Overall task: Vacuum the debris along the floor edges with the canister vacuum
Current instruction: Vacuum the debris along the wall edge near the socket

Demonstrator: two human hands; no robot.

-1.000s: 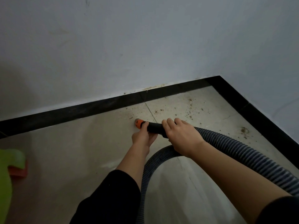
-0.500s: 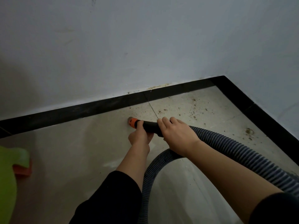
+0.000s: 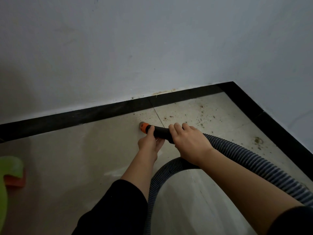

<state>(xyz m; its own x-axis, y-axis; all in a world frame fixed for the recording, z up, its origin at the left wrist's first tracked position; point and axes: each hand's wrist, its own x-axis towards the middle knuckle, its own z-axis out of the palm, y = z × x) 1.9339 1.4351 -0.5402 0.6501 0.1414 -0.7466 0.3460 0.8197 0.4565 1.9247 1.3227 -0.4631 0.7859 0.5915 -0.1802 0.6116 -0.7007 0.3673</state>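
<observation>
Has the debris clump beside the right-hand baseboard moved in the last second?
No. The debris clump lies in the same spot relative to the baseboard corner; the nozzle is well to its left.

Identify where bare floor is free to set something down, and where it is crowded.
Free: pale floor between black skirting, green object and left hand. Crowded: the corner side, strewn with debris and crossed by the hose the right hand also grips.

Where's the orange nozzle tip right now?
In the head view the orange nozzle tip sits mid-frame, near the black baseboard, just beyond the left hand.
</observation>
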